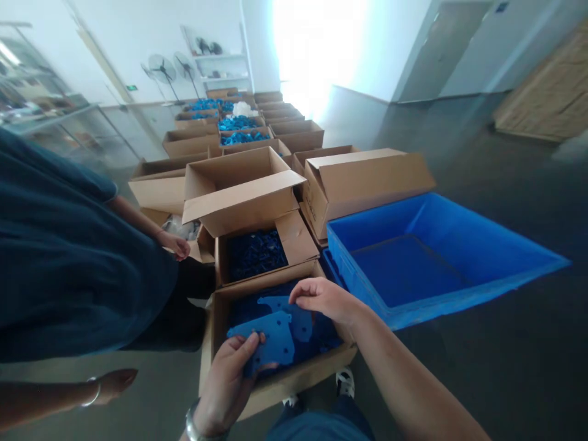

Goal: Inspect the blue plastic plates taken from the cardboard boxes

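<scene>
My left hand (234,373) pinches a flat blue plate (271,343) with small holes and notched edges, thumb on top. My right hand (321,297) has its fingers closed at the upper edge of a second, similar blue plate (301,321), which lies partly behind the first. Both plates are over an open cardboard box (275,395) with dark blue parts inside. How the right fingertips grip their plate is partly hidden.
Right of the box stands a large blue plastic bin (413,263). Ahead, another box holds small dark blue parts (257,252), with further cardboard boxes (243,190) in rows beyond. Close on my left stands a person in a dark shirt (78,257), one hand (177,245) near the boxes.
</scene>
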A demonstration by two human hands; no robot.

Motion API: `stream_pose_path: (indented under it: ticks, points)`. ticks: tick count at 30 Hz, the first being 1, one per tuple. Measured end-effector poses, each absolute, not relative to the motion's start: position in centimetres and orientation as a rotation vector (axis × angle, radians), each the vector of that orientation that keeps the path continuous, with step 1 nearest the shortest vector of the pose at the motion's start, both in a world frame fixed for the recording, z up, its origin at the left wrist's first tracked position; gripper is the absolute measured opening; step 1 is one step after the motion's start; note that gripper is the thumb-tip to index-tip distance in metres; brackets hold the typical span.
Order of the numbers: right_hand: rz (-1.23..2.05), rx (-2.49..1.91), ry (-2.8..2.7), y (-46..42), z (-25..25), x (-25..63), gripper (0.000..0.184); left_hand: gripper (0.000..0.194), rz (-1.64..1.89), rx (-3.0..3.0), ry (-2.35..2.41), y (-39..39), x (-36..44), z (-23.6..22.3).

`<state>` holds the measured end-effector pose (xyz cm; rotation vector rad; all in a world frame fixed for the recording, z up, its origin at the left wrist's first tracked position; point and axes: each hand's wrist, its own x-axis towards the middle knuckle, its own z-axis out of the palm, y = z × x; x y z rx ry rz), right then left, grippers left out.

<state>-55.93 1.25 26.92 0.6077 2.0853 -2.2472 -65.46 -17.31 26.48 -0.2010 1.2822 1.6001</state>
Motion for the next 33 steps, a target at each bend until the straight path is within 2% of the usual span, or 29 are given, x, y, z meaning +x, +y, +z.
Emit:
stream_pose_path:
  ticks: [5,9,18,21,26,33]
  points:
    - [-2.484,1.241,1.986,2.1,26.4,-46.3,0.034,0.025,1.39,0.044,1.17,-13.8,-63.0,26.8]
    - [-2.502,1.757,1.985,2.1,26.6,-37.4,0.034,0.017,1.253,0.135,1.121,-11.0,-59.2,27.4]
    - [-2.708,2.197,1.847,0.4,26.4,-15.6,0.044,0.009,1.011,0.264,1.092,-3.7,-40.5,28.0]
    - [-2.664,2.408,1.804,-0.3,26.6,-7.4,0.045,0.009,0.911,0.365,1.065,-1.0,-32.5,27.7]
    - [-2.503,2.881,1.602,-2.6,26.6,5.3,0.037,0.015,0.727,0.595,1.054,3.7,-19.2,27.2]
    - [-2.094,3.515,1.095,-3.1,24.6,18.4,0.037,0.009,0.432,0.75,0.96,11.1,-2.6,25.0]
